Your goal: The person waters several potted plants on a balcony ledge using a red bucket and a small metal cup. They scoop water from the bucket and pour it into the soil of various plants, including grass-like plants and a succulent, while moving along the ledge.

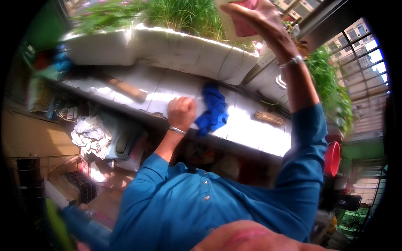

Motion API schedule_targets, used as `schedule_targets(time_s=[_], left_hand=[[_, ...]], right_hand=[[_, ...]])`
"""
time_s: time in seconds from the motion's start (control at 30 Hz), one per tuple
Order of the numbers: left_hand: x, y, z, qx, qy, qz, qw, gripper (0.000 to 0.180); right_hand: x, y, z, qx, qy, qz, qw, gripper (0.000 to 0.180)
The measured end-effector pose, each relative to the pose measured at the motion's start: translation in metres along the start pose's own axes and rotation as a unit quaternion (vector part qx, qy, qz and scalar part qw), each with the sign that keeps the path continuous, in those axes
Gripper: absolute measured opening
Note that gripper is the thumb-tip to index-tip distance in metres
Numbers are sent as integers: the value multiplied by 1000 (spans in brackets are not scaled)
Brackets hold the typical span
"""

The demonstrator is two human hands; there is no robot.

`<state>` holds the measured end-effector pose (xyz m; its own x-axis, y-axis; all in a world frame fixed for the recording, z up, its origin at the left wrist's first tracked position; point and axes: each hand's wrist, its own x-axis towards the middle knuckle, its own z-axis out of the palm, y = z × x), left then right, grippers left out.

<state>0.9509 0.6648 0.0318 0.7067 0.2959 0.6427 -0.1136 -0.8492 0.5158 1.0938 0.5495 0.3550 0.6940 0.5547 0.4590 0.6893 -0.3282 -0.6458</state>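
My right hand point(264, 21) is raised at the top of the view, its thumb and fingers closed on a flat pink-and-cream thing point(243, 23), which looks like a packet or shallow tub. Motion blur and the picture's edge hide part of it. Lower down, my left hand point(181, 113) makes a fist at the front edge of a white tiled ledge point(161, 88); nothing sticks out of it. Just right of that fist, a crumpled blue cloth point(213, 108) hangs a little over the ledge's edge.
White planter boxes point(180, 52) with green grassy plants point(184, 16) line the ledge's back. A brown stick-like piece point(127, 88) lies at left, a rough brown block point(269, 118) at right. Crumpled white cloth point(91, 136) sits below left. Window bars point(362, 62) and a red basin point(332, 159) stand right.
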Motion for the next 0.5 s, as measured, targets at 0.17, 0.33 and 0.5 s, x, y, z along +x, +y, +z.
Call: schedule_targets(time_s=[0.17,0.33,0.5], left_hand=[[0,3,-2,7,-28,9,1000,33],[1,2,0,15,-32,20,999,33],[1,3,5,23,-57,1,998,32]], right_hand=[[-104,22,-36,-15,24,62,998,84],[-208,17,-88,-33,3,153,988,83],[-295,12,-159,26,100,263,959,77]])
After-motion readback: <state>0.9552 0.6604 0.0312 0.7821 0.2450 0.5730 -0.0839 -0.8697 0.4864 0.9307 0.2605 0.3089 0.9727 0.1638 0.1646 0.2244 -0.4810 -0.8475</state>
